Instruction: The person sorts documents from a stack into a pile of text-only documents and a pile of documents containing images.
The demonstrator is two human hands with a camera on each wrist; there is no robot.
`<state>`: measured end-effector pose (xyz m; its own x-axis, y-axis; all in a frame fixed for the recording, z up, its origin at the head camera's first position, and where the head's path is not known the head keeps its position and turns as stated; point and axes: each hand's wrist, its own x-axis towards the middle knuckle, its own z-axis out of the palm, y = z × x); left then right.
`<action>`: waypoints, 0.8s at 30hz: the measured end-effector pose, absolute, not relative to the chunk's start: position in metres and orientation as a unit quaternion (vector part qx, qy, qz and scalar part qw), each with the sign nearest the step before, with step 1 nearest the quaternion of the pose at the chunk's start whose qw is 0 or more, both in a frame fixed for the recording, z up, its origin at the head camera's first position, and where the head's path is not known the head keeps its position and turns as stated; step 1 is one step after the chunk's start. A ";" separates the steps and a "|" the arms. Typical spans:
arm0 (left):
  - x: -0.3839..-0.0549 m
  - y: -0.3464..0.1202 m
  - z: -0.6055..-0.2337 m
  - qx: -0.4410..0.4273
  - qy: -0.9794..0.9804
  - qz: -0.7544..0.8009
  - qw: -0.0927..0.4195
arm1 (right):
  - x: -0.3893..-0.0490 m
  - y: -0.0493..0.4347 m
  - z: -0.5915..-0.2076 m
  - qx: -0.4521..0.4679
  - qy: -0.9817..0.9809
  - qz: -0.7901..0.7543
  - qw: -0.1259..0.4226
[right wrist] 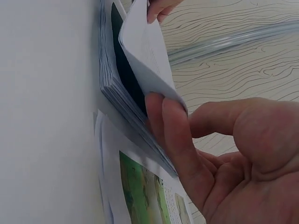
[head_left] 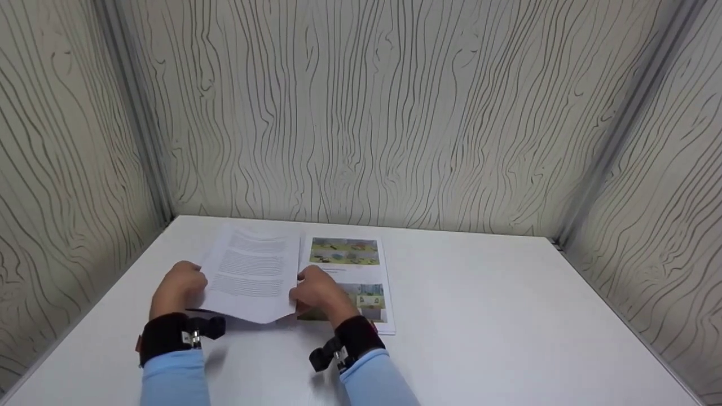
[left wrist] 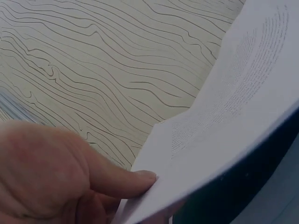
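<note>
- Hands work as a pair: your left hand (head_left: 176, 287) pinches the top sheet (head_left: 251, 273) at its left edge.
- Your right hand (head_left: 316, 293) pinches its right edge, so the sheet bows up off the stack (right wrist: 122, 100).
- Picture page (head_left: 354, 276) lies flat beside the stack on the table (head_left: 507, 316).

Light blue long sleeves on both forearms, cuffs ending short of the wrists. Black fabric wrist strap on the left hand (head_left: 179, 287), another on the right hand (head_left: 318, 293). Each strap carries a small black camera mount with silver metal screws.
</note>
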<state>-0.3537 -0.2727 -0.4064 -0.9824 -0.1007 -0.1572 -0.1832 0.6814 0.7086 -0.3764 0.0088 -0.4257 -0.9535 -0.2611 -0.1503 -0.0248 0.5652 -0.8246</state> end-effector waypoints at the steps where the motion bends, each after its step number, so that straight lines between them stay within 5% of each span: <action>1: -0.354 -0.271 -0.406 -0.081 0.911 0.402 0.053 | -0.377 0.010 -0.426 -0.080 0.877 -0.456 0.126; 15: -0.367 -0.242 -0.394 -0.050 0.894 0.445 0.021 | -0.385 0.027 -0.418 -0.039 0.823 -0.559 0.092; 24: -0.366 -0.205 -0.387 -0.057 0.875 0.480 0.020 | -0.389 0.057 -0.400 -0.089 0.804 -0.580 0.093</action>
<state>-0.3662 -0.2050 -0.3873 -0.9926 -0.0809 -0.0902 -0.1195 0.5333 0.8374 -0.3888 0.0572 -0.4004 -0.9669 -0.2508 -0.0464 -0.0350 0.3106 -0.9499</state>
